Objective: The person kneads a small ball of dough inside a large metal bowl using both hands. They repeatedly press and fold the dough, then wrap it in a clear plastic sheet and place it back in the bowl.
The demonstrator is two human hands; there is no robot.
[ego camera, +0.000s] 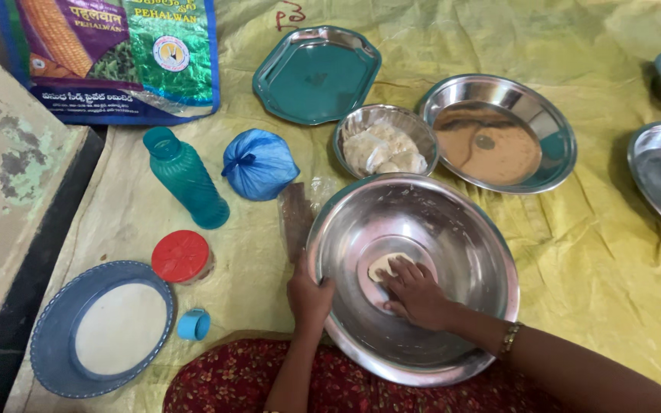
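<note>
One small lump of dough (382, 267) sits at the bottom of the big steel bowl (453, 229), only partly flattened, pale, with the right hand (416, 293) pressing down on it, fingers spread flat. Left hand (309, 297) clamps the bowl's near rim, thumb inside, fingers wrapped outside. Judged progress: early, one piece being worked, bowl otherwise nearly bare bar some flour smears. More dough lumps wait in the small steel bowl (386, 141) just behind, untouched. Wide steel plate (499, 133) to its right holds a brownish film, nothing formed on it. Teal tray (317, 73) at back is bare. Off to the left on the yellow sheet (590, 252): teal bottle (187, 178) with its blue cap (193, 324) off, tied blue bag (258, 164), red-lidded jar (182, 256), blue plate (51, 336) with white flour. No finished pieces visible anywhere.
</note>
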